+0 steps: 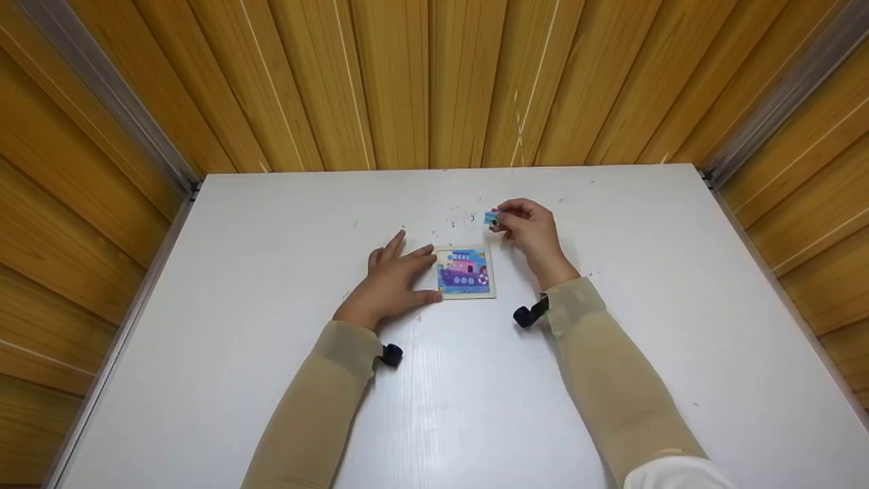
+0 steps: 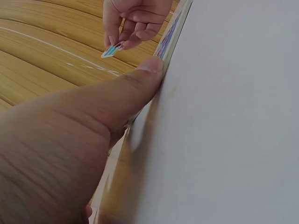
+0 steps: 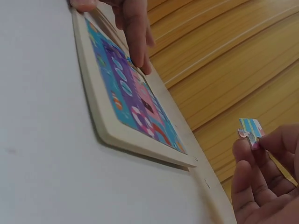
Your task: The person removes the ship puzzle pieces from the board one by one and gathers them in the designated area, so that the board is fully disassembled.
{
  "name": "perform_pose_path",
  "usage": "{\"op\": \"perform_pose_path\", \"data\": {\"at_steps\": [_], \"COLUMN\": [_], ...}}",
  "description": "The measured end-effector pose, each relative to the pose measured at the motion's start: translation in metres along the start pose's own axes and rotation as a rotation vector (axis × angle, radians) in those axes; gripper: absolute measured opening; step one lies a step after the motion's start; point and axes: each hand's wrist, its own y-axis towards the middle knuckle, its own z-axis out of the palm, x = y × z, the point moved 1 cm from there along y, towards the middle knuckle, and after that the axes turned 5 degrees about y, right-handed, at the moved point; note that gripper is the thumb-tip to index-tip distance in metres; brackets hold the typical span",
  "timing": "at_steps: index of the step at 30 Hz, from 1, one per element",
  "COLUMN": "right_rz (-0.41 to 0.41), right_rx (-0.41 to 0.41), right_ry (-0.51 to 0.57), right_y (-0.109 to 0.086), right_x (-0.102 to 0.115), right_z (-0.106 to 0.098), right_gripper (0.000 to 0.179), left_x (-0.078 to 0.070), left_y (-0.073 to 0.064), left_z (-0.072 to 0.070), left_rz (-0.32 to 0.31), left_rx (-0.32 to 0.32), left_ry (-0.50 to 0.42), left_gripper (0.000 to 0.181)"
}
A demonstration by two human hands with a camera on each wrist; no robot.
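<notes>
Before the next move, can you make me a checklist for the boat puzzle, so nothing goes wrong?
1. Puzzle piece held: ok, the right hand pinches it.
2. Puzzle board flat on the table: ok.
3. Board steadied: ok, the left hand touches its left side.
4. Piece over the board: not ok, it is held apart, beyond the top right corner.
5. Gap ready: cannot tell; a pale patch shows at the upper left, near the left fingers.
6. Piece turned the right way: cannot tell.

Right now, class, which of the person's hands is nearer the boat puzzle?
Left. The left hand touches the left side of the boat puzzle; the right hand is apart, off its far right corner, pinching a piece.
</notes>
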Motion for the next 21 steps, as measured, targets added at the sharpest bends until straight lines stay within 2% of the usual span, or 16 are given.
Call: {"op": "perform_pose_path", "data": {"at_steps": [9, 14, 18, 21], "right_rz": [0.034, 0.045, 0.085, 0.119], "right_rx": [-0.075, -0.078, -0.081, -0.097], "right_ry": [0.057, 0.078, 0.035, -0.048], "right_y": [0.007, 0.01, 0.011, 0.011], "right_x": [0.009, 0.013, 0.015, 0.015], "right_z": [-0.025, -0.038, -0.048, -0.055], "right_gripper": [0.022, 0.034, 0.043, 0.044], "left_x": [0.001, 0.0, 0.0, 0.0], "left_y": [-0.002, -0.002, -0.002, -0.003], "left_z": [0.0, 0.0, 0.0, 0.0], "left_rz": [0.001, -0.003, -0.007, -0.006], "left_rx": [-0.009, -0.008, -0.004, -0.001], "left_ry": [-0.017, -0.023, -0.031, -0.033], "left_gripper": [0.086, 0.085, 0.086, 0.086]}}
